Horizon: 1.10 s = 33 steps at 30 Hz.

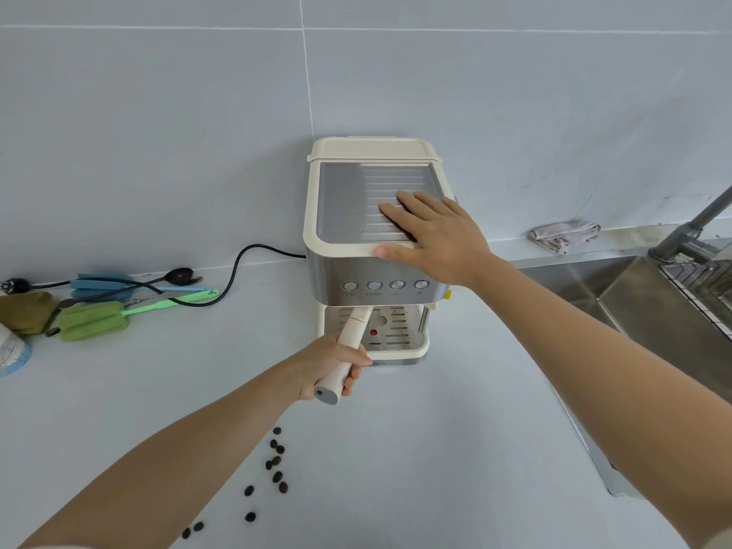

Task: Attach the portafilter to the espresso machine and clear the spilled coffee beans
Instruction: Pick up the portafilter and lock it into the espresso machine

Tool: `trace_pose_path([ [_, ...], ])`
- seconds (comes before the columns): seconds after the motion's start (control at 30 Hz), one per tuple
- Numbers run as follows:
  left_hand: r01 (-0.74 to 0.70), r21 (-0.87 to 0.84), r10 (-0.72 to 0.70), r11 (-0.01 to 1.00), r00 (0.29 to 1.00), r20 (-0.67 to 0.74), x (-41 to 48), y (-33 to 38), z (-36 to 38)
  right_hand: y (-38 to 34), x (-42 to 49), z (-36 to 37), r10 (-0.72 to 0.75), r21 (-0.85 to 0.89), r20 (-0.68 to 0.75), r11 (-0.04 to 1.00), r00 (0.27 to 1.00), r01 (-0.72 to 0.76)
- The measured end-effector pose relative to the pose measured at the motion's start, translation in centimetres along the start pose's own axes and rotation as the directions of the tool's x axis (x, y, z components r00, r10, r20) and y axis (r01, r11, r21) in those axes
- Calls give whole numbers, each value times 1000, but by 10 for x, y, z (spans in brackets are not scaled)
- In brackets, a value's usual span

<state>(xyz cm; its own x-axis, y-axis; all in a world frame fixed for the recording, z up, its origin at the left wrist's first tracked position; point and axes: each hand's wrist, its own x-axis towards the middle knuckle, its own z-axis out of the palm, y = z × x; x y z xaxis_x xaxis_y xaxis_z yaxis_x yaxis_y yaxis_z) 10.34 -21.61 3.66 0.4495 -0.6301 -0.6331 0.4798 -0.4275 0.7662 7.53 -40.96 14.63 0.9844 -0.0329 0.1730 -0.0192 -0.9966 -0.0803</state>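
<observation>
— What has each grip got hold of?

— The left hand (336,366) is wrapped tight around the cream handle of the portafilter (350,342), whose far end disappears under the front of the espresso machine (372,239), above the slotted drip tray (396,338). The right hand (431,227) lies flat and spread on the machine's ribbed steel top, gripping nothing, thumb on the front rim.

— And the surface around them?

— A pale grey tabletop (455,449) against a grey tiled wall (158,132). Spilled coffee beans (273,469) lie scattered just below the left grip, beside that forearm. Well to that grip's left are green and blue bottle brushes (99,315) and the machine's black power cord (237,271). Beyond the right arm sits a steel sink (633,295) with a grey tap (689,227), and a crumpled grey cloth (562,235) on the ledge behind.
</observation>
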Motion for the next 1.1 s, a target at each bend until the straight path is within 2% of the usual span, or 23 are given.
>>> trace_pose_path([
  [0.43,-19,-70,-1,997,962,-272,1,-6,42,-3,-5,9,-26,-34,-133,999,991,22],
  [0.57,-21,-90,-8,996,950,-311,4,-5,52,-2,-3,7,-33,-37,-145,999,989,28],
  [0.73,-28,-95,-3,995,949,-317,6,0,54,1,2,6,-27,-51,-120,998,992,21],
  [1.0,-68,-23,61,997,972,-226,-2,2,48,0,1,2,-46,-68,-47,997,998,43],
  [1.1,-66,113,89,991,974,-208,-5,3,45,1,1,0,-41,-60,-28,997,999,39],
])
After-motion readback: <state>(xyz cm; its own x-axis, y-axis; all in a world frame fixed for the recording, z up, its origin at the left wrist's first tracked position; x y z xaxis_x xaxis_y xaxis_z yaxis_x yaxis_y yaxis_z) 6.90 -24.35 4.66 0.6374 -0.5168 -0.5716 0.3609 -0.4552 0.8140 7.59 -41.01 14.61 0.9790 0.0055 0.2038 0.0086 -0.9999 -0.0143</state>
